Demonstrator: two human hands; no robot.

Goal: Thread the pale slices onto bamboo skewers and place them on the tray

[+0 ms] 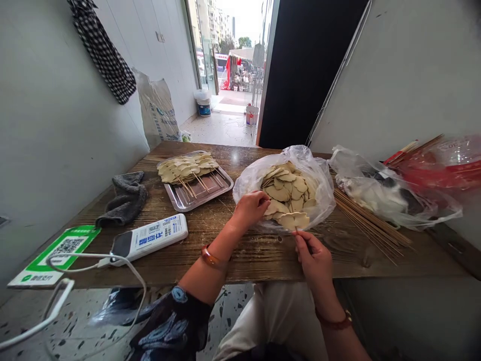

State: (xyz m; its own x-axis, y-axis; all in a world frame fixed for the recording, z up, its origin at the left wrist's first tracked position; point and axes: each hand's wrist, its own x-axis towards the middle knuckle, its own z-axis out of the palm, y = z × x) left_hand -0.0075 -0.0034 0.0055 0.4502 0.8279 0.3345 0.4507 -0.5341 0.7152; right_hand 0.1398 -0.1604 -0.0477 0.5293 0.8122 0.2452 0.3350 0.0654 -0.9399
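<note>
My right hand (314, 255) pinches the lower end of a thin wooden skewer (296, 231). Pale flat slices (294, 220) are threaded on its upper part, over the front rim of a clear plastic bag (246, 180). A heap of the same thin, potato-like slices (287, 185) fills the open bag. At the bag's left front, my left hand (251, 206) has its fingers curled together by the slices; whatever lies between the fingertips is hidden. A metal tray (221, 188) to the left carries slices threaded on skewers (188, 168), sticks pointing towards me.
Loose bamboo skewers (370, 223) lie at the right beside crumpled plastic bags (391, 193). On the left are a grey cloth (126, 198), a white power bank (154, 234) with a cable, and a green QR-code card (56, 255). The wooden table's front edge (263, 276) is just before my lap.
</note>
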